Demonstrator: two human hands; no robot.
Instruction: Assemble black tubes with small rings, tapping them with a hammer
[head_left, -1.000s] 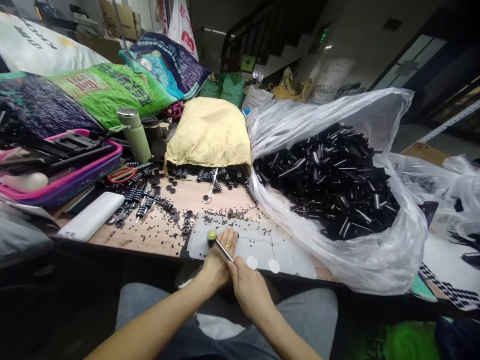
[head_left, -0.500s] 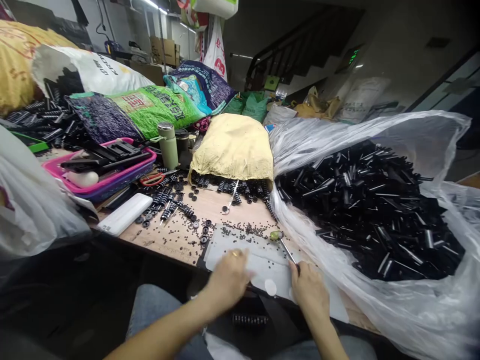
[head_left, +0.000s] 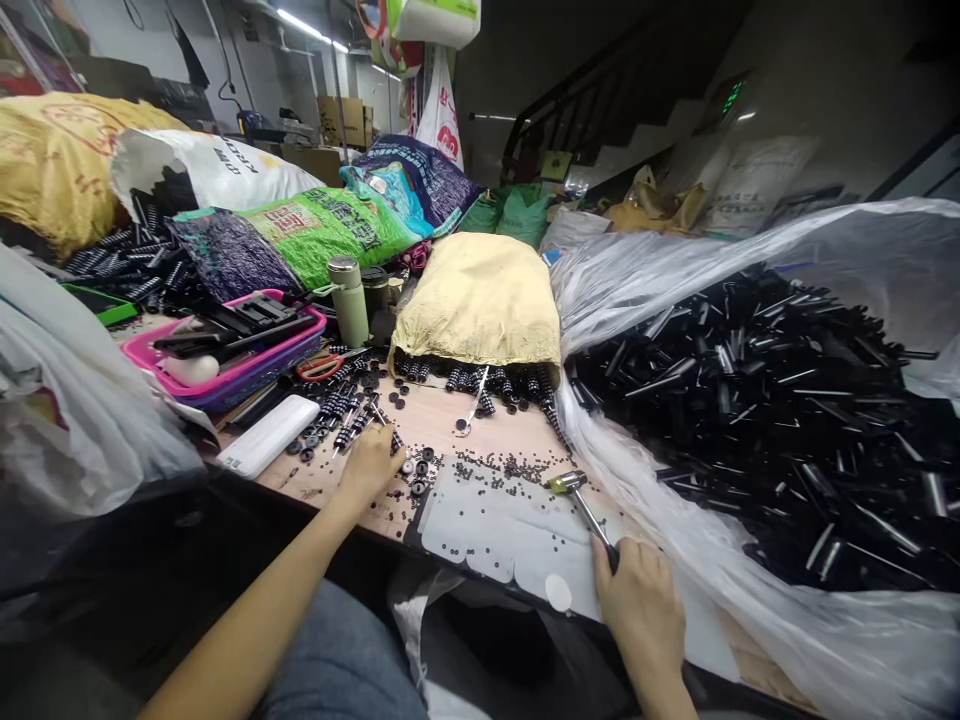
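My right hand [head_left: 641, 600] is closed around the dark handle of a small hammer [head_left: 592, 515] with a metal head and a yellow-green tip. The hammer head rests on or just above a pale sheet [head_left: 480, 520] at the table's front, with small black rings scattered over it. My left hand [head_left: 371, 465] is at the near edge of a pile of ribbed black pieces [head_left: 346, 405]. Its fingers are curled against one ribbed piece [head_left: 386, 422] with a thin metal shaft; the fingertips are partly hidden. Black washers [head_left: 418, 470] lie just right of this hand.
A cream sack [head_left: 480, 290] spills ribbed pieces at the back. On the right, a clear plastic bag [head_left: 622, 440] holds many black tubes. A pink basket [head_left: 225, 385], white box [head_left: 268, 436], scissors [head_left: 321, 367] and green flask [head_left: 348, 305] stand left.
My left hand has moved left from above the sheet to the ribbed pieces. The hammer's head has turned in my right hand. A ribbed piece seen below the table edge is out of sight.
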